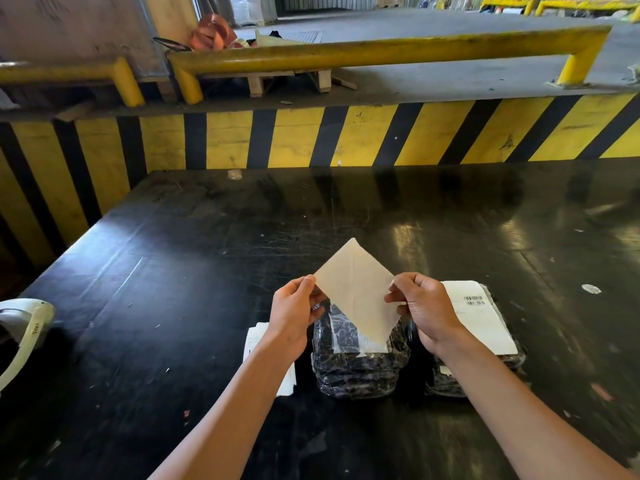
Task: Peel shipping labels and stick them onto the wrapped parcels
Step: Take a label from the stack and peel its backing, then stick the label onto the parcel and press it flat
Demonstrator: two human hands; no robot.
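A shipping label sheet (pixel 358 289) is held up over the table, tilted like a diamond with its plain backing side toward me. My left hand (pixel 294 313) pinches its left corner and my right hand (pixel 424 310) pinches its right edge. Directly below it lies a clear-wrapped dark patterned parcel (pixel 356 368) with no label on top. To its right a second wrapped parcel (pixel 485 341) carries a white label with a barcode (pixel 479 317). A small stack of white labels (pixel 256 344) lies on the table under my left forearm, partly hidden.
The work surface is a scratched black table (pixel 173 306). A yellow-and-black striped wall (pixel 346 136) stands right behind its far edge, with yellow guard rails (pixel 381 50) above. A pale scanner-like device (pixel 24 327) sits at the table's left edge. A small round scrap (pixel 591 289) lies far right.
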